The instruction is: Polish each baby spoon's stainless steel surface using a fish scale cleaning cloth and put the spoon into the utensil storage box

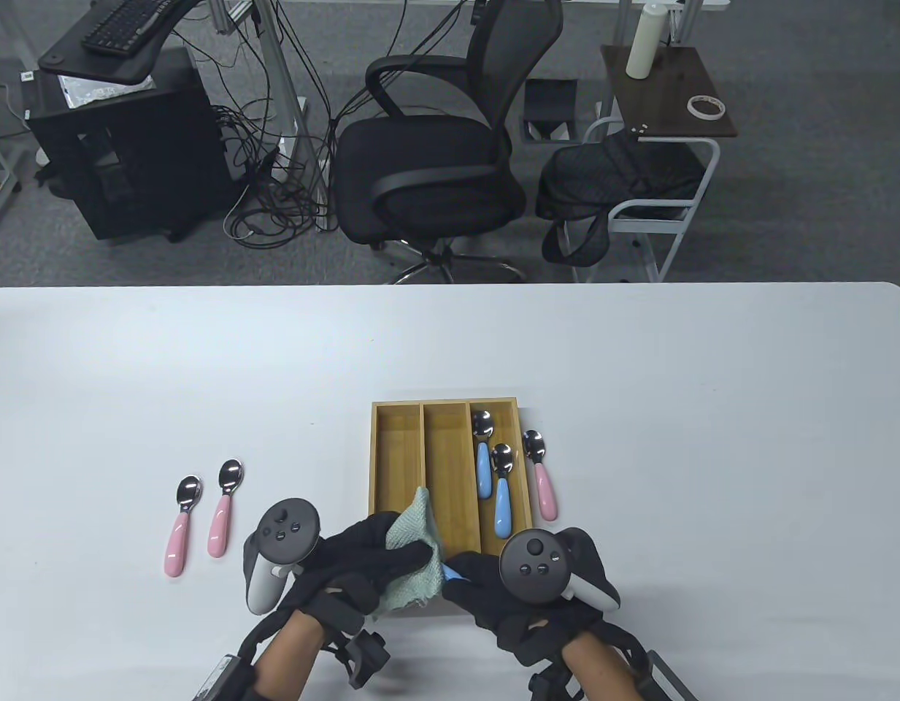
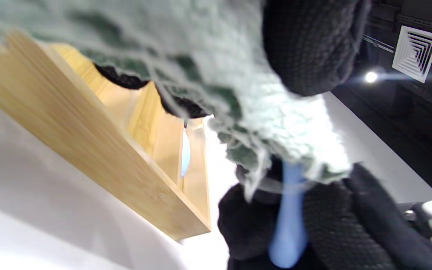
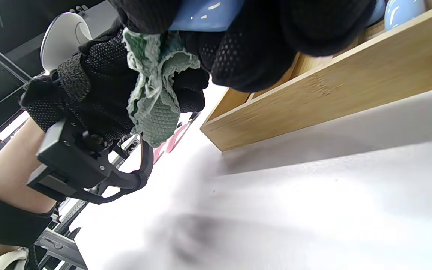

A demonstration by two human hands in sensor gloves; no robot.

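Note:
My left hand (image 1: 377,558) grips the pale green cleaning cloth (image 1: 414,551) (image 2: 238,86) (image 3: 156,101), wrapped around the bowl end of a blue-handled spoon (image 1: 455,575) (image 2: 289,225) (image 3: 204,13). My right hand (image 1: 493,591) holds that spoon by its blue handle; the steel bowl is hidden in the cloth. Both hands hover over the near edge of the bamboo storage box (image 1: 398,453) (image 2: 99,150) (image 3: 313,93). Two blue-handled spoons (image 1: 493,482) lie in its right compartment. A pink-handled spoon (image 1: 541,482) lies just right of the box. Two pink-handled spoons (image 1: 201,511) lie on the table to the left.
The white table (image 1: 712,438) stretches wide on both sides. Its far edge (image 1: 450,286) borders an office chair (image 1: 435,146) and a side cart on the floor beyond.

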